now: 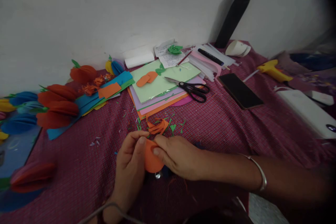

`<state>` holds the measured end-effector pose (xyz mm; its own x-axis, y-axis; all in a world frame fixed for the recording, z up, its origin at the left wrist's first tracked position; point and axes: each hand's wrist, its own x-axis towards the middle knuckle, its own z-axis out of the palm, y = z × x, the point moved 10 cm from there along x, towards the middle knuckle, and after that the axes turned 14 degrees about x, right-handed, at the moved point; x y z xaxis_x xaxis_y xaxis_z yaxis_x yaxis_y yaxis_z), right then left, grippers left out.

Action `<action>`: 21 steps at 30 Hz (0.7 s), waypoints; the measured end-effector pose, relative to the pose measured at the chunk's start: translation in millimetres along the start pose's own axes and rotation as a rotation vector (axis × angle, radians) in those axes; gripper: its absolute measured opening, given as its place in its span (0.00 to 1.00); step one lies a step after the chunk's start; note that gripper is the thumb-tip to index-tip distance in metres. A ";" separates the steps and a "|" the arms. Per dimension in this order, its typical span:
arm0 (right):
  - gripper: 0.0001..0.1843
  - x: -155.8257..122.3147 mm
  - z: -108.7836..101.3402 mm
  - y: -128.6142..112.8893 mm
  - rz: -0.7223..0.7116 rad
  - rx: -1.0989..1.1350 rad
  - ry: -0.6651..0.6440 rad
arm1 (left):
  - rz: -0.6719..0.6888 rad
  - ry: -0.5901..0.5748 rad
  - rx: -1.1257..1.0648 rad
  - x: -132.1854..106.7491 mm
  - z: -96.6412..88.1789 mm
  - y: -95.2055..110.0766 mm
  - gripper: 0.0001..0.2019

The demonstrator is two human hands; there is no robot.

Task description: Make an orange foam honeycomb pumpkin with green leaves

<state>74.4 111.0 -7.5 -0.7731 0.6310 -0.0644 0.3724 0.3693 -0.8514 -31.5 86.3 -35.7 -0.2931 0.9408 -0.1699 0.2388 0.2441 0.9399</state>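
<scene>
Both my hands meet low in the middle of the view over the red checked cloth (223, 126). My left hand (130, 162) and my right hand (177, 155) pinch the same rounded orange paper piece (151, 161) between thumbs and fingers. Just beyond my fingers lie curled orange paper scraps (157, 126) and green paper bits (173, 126). A metal bangle (259, 173) sits on my right wrist.
Black-handled scissors (193, 89) lie on a stack of coloured paper sheets (162, 84) with orange cut-outs (146, 78). Folded paper fruit shapes (56, 106) line the left. A phone (240, 91), yellow glue gun (274, 70), white power bank (306, 112) and black marker (210, 56) lie to the right.
</scene>
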 end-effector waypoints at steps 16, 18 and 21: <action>0.11 -2.3 -1.8 -5.5 -0.060 0.235 -0.127 | 0.342 -0.241 0.378 -1.1 11.9 43.5 0.05; 0.11 -1.6 -3.3 -4.1 -0.074 0.354 -0.104 | 0.210 -0.268 0.152 0.3 7.9 32.8 0.04; 0.11 0.0 -19.4 3.7 -0.070 0.456 0.075 | 0.034 -0.324 -0.188 -0.9 12.5 15.8 0.15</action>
<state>85.7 125.6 -0.5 -0.7430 0.6689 0.0244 0.0445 0.0858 -0.9953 -15.9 92.3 -24.4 0.0271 0.9805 -0.1946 0.0599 0.1928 0.9794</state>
